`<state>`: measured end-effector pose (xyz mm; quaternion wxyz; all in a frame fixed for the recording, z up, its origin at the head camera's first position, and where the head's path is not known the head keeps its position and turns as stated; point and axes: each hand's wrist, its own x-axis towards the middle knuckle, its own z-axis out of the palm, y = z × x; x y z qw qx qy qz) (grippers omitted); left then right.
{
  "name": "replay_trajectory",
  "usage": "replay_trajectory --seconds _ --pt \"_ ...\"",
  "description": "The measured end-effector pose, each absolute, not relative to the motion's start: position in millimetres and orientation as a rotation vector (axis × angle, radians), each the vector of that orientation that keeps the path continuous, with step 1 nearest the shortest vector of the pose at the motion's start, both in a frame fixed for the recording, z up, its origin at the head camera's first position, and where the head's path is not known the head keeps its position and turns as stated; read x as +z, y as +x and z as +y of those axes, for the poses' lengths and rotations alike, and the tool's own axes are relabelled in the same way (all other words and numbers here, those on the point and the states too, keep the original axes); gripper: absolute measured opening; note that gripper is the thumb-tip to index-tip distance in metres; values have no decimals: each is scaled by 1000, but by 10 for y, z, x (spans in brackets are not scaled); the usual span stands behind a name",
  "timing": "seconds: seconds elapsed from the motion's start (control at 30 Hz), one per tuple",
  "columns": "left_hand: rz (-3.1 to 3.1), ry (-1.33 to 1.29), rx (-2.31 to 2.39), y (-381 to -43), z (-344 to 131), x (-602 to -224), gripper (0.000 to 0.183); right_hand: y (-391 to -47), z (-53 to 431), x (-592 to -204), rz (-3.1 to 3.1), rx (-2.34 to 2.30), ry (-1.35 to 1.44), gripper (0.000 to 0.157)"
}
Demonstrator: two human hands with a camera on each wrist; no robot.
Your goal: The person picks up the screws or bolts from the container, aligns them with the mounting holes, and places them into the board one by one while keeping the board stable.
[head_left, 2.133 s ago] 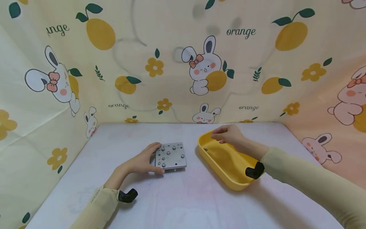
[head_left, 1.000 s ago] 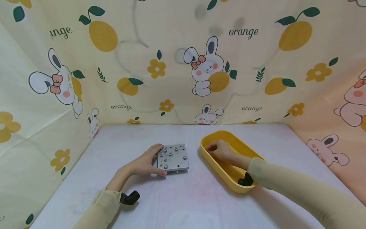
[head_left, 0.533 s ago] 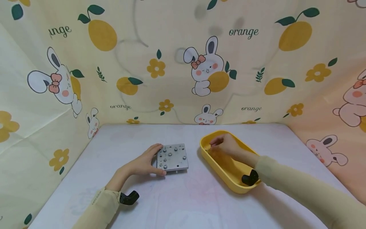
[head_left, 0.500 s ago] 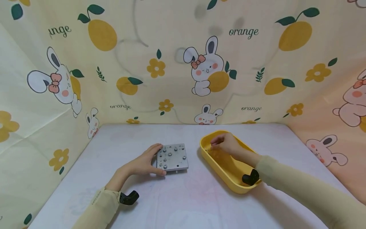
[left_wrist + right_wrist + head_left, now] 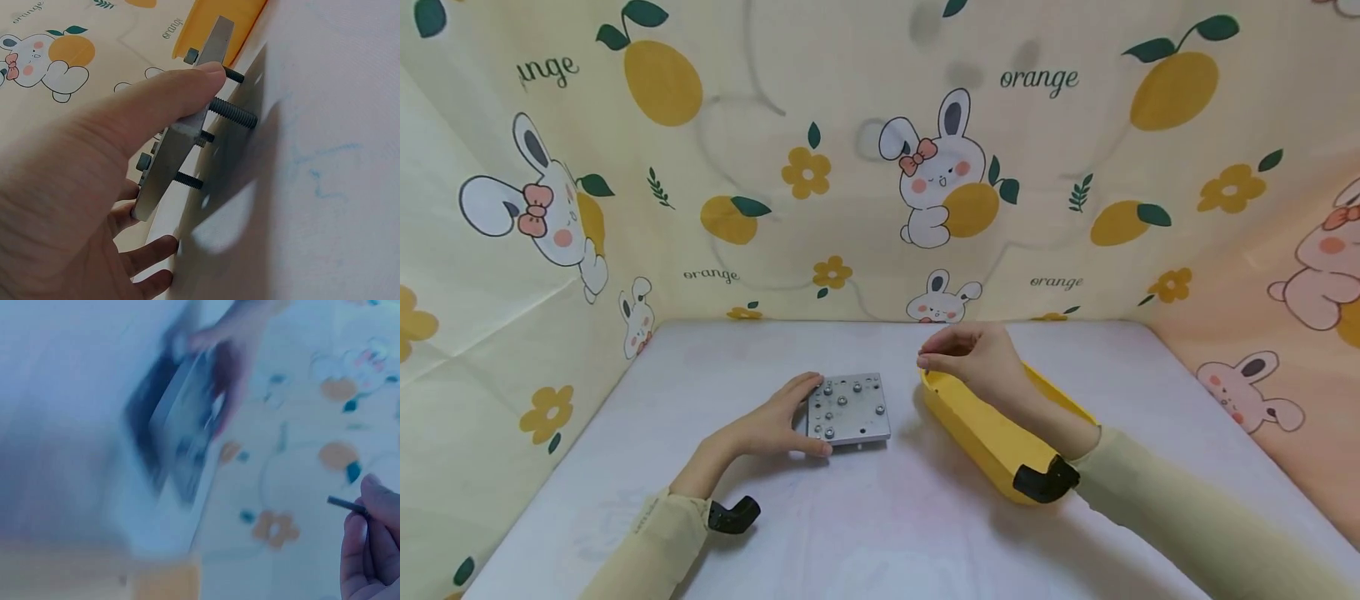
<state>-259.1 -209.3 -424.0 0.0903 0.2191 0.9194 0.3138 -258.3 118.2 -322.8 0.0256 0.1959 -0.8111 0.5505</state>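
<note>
Up from inside the yellow tray [image 5: 972, 427] to its rim, my right hand [image 5: 981, 360] has risen, thumb and fingertips clamped together on a slim screw [image 5: 342, 504]. One end juts clear past them, I'd guess to leave it free; the other is hidden between my fingers. My left hand [image 5: 771, 427] still grips the metal plate [image 5: 859, 419] between thumb and fingers, probably to steady it. Bolts [image 5: 234, 114] poke out underneath, beside my thumb, likely keeping it off the table [image 5: 910, 525]
</note>
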Motion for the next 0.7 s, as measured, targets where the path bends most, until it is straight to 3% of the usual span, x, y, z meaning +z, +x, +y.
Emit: replay_trajectory --seconds 0.13,0.33,0.7 --pt "2733 648 927 -2596 -2118 -4216 118 -2425 877 -3343 -2430 1775 604 12" --pt "2735 654 940 -2606 -2148 -4192 117 -2418 487 -3819 -2414 1751 605 10" --pt "2725 685 937 -2601 -2121 -4227 119 -2537 368 -4246 -2445 1814 576 11"
